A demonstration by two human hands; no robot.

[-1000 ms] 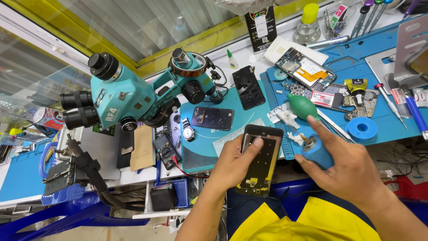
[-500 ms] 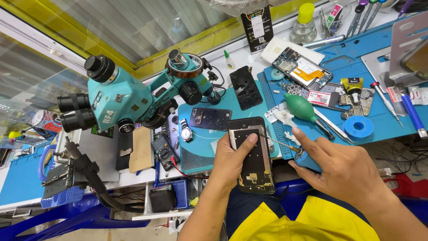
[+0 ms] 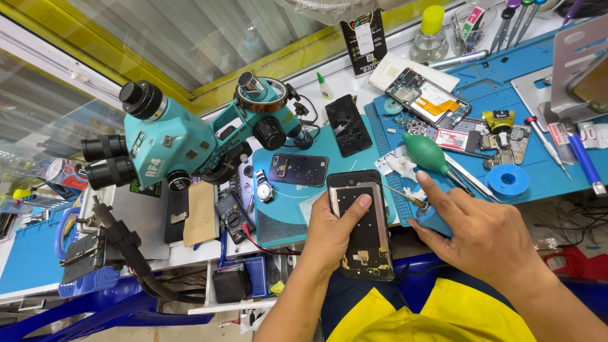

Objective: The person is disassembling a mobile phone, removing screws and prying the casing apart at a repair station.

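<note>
A phone-repair workshop: stereo microscope [image 3: 171, 149], blue work mat [image 3: 544, 171] (opened phones [image 3: 427, 101], screwdrivers [image 3: 579, 155]).

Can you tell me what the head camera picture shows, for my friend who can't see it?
A left hand holds an opened phone over a cluttered blue mat, while the right hand reaches toward a thin metal tool. A teal microscope stands nearby.
</note>
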